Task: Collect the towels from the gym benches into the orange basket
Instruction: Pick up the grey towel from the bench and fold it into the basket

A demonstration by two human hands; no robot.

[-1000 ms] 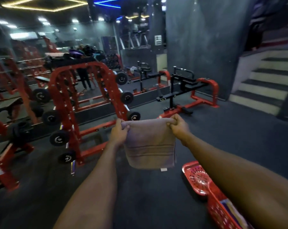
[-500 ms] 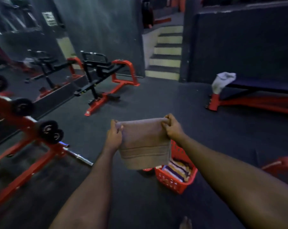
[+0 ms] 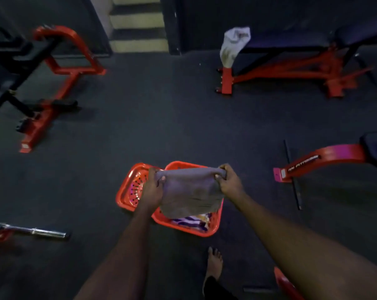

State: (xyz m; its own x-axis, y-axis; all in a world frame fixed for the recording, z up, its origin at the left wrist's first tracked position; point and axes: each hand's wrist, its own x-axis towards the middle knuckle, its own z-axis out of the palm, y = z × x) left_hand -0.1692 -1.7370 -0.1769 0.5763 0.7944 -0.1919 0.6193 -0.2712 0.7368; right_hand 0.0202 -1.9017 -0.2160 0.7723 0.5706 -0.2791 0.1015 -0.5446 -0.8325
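Pinching the folded grey towel (image 3: pixel 189 193) by its top corners, our left hand (image 3: pixel 152 189) and right hand (image 3: pixel 229 182) hold it above the orange basket (image 3: pixel 215 226), striped towels (image 3: pixel 191 221) inside.

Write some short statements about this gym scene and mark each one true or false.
1. The left hand and right hand hold a grey towel over the orange basket. True.
2. The basket is empty. False: striped cloth lies inside.
3. A white towel hangs from a bench end. True.
4. A barbell lies right of the basket. False: the barbell lies on the left.
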